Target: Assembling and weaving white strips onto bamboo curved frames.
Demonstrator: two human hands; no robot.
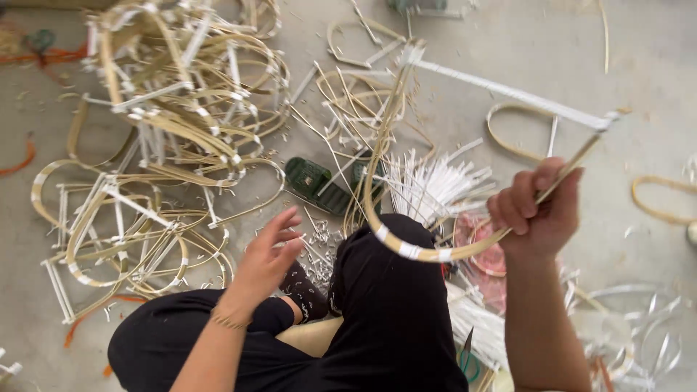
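Right hand fist closed around bent cane frame, white-taped bar running up-left from it. Left hand empty, fingers spread loose, above knee. Frame pile beyond left hand; white strips between hands.

Black trousers, patterned black socks, bare forearms, thin bracelet on the left wrist.

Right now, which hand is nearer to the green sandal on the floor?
Left. The left hand hovers open just below and left of the green sandal, apart from it. The right hand is far to its right, gripping the bent cane frame.
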